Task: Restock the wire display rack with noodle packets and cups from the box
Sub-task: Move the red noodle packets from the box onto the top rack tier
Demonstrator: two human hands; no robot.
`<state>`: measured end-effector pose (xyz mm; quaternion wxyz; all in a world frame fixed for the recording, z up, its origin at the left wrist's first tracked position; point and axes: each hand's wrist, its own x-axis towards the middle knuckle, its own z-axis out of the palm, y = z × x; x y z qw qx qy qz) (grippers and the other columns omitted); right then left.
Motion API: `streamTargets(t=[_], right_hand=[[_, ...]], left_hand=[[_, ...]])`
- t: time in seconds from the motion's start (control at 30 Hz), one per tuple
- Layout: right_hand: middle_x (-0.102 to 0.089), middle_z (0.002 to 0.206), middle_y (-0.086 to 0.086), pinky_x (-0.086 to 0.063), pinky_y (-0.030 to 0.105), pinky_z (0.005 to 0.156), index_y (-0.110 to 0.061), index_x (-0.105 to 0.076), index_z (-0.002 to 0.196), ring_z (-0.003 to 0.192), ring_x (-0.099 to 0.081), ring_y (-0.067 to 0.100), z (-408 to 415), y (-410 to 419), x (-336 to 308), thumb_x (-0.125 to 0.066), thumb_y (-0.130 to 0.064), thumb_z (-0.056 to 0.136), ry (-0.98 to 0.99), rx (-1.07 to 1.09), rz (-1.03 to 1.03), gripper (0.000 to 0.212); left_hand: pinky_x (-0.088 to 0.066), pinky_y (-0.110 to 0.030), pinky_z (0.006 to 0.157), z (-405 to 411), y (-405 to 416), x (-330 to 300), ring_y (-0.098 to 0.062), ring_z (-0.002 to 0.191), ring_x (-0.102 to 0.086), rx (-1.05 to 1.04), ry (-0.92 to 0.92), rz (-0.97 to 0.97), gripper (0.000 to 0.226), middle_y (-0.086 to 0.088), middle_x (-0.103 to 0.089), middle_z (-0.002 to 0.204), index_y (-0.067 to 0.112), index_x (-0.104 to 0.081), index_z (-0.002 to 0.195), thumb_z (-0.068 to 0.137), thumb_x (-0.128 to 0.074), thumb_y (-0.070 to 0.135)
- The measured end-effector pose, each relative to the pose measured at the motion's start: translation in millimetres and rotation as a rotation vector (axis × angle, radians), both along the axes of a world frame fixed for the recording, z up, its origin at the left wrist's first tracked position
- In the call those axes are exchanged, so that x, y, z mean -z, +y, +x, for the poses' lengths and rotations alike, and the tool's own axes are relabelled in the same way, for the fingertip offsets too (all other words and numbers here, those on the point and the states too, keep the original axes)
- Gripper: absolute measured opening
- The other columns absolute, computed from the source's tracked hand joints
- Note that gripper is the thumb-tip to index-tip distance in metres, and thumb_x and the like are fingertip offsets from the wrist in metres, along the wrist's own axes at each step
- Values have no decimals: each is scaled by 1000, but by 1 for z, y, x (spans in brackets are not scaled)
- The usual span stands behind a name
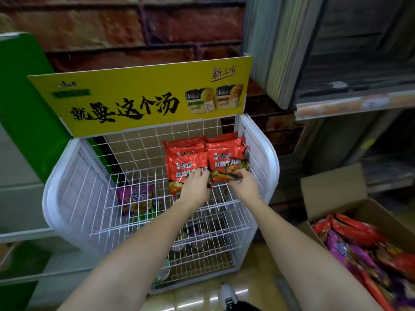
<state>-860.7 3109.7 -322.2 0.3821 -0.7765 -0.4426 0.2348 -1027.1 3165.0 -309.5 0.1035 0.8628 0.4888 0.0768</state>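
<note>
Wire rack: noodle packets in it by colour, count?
red foil noodle packets, top tier: 6
purple foil noodle packet, lower tier: 1
Total: 7 visible in the white wire display rack; items lower down are too blurred to count.

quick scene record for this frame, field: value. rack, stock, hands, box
rack: white wire display rack, yellow sign on top
top tier: red noodle packets in two rows at the right, left part bare
lower tier: purple packet
left hand: fingers on front packet of left row
right hand: grips bottom edge of front packet, right row
box: open cardboard, right of rack, red and purple packets inside
</note>
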Motion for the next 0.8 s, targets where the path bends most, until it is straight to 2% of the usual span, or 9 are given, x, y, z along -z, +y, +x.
streamTargets(t=[0.13, 0.3, 0.47, 0.63, 0.73, 0.8], right_hand=[[-66, 114, 3, -51, 34, 92, -11, -62, 122, 106, -63, 20, 9, -46, -11, -69, -13, 92, 65, 95, 49, 31], [-66, 113, 1, -52, 33, 93, -14, -63, 121, 104, -63, 17, 26, -84, -7, -66, -16, 94, 71, 138, 21, 26], [-66, 108, -2, -50, 26, 87, -14, -62, 120, 99, -63, 14, 27, -86, -7, -67, -16, 94, 112, 62, 28, 27], [-63, 106, -4, -48, 27, 88, -14, -62, 119, 100, -61, 15, 35, -81, -13, -68, -14, 94, 124, -38, 18, 25], [-64, 106, -2, -50, 29, 87, -13, -62, 117, 99, -62, 16, 38, -75, -13, -68, -14, 94, 127, -98, 29, 24], [-64, 105, -3, -51, 29, 88, -13, -62, 117, 98, -62, 15, 38, -70, -10, -69, -13, 94, 105, -145, 39, 24]], left_hand=[[-53, -42, 89, 20, -27, -3, -28, 115, -56, 83, -104, -48, 35, -7, -56, 126, 15, -53, 129, 95, -61, 19], [-53, -42, 84, 43, -55, -4, -25, 109, -59, 139, -159, -43, 30, -4, -59, 121, 16, -55, 124, 96, -61, 26], [-56, -40, 83, 38, -62, -5, -21, 99, -62, 17, -164, -44, 30, -2, -61, 119, 17, -57, 124, 95, -62, 24], [-51, -31, 71, 25, -65, -17, -17, 91, -59, -124, -151, -30, 24, -2, -64, 113, 15, -59, 119, 96, -61, 22], [-57, -35, 75, 20, -71, -21, -20, 95, -63, -203, -156, -26, 26, -1, -65, 114, 16, -60, 121, 96, -62, 23], [-57, -36, 72, 17, -72, -20, -21, 94, -64, -258, -173, -34, 27, -1, -65, 116, 17, -59, 123, 96, -61, 22]])
